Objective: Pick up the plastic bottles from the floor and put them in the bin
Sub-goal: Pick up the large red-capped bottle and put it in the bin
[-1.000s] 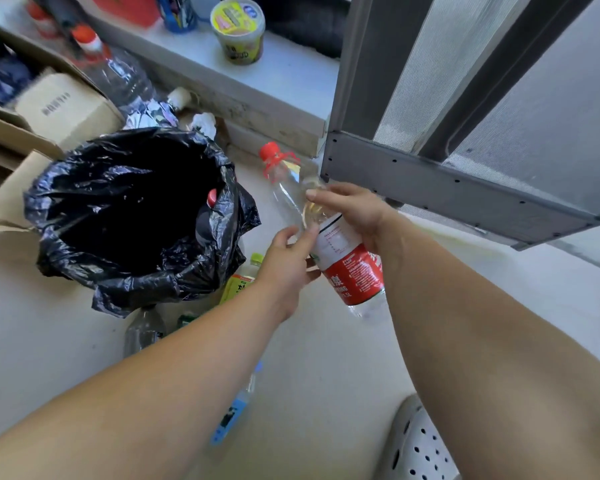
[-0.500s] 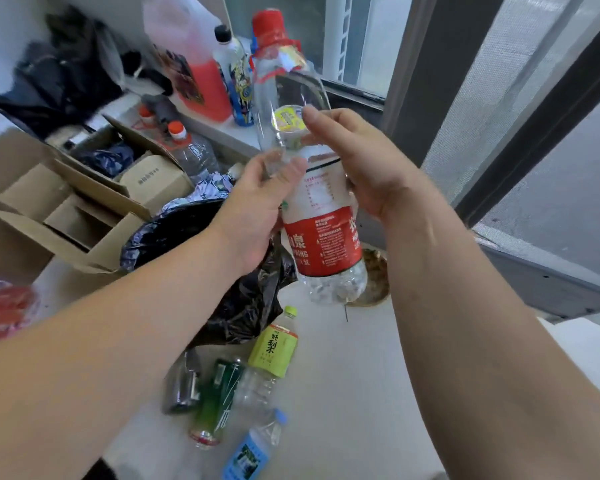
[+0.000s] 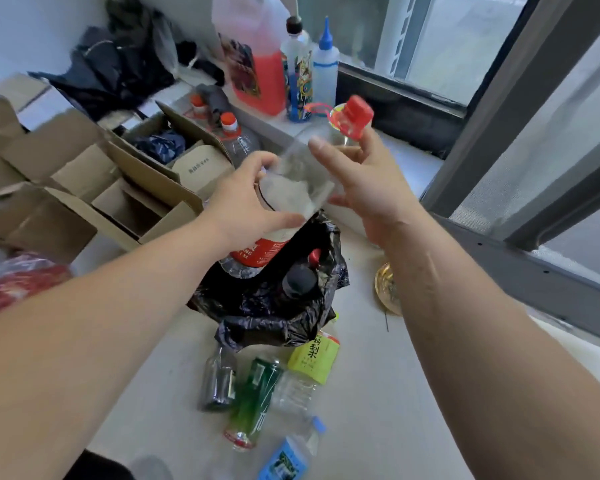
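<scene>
A large clear plastic bottle with a red label and red cap is tilted, cap up to the right, its base just over the bin. My left hand grips its middle. My right hand holds its upper part just below the cap. The bin is lined with a black bag and holds a black-capped bottle. On the floor in front lie a yellow-green labelled bottle, a green bottle, a dark clear bottle and a blue-labelled bottle.
Open cardboard boxes stand to the left of the bin. A window sill behind carries a red jug and squeeze bottles. A golden dish lies right of the bin, below the grey window frame. A red bag sits far left.
The bottle has gone from upright to tilted, cap swinging right and base dropping toward the bin. My view has shifted, so more of the floor bottles show.
</scene>
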